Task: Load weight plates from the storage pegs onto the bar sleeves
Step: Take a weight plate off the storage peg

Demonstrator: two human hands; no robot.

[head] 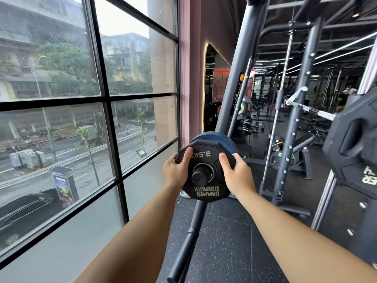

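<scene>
Gym window behind: both hands (bare) clasp small plate (206, 172).

Your left hand (177, 170) and right hand (236, 173) flank the small plate (206, 172) on its peg (201, 177) (larger plate (214, 136) directly behind); window (87, 99) left.

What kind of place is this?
It looks like a gym. Both hands hold a small black weight plate on a peg, a silver barbell rests in a rack, and more machines fill the room behind.
</scene>
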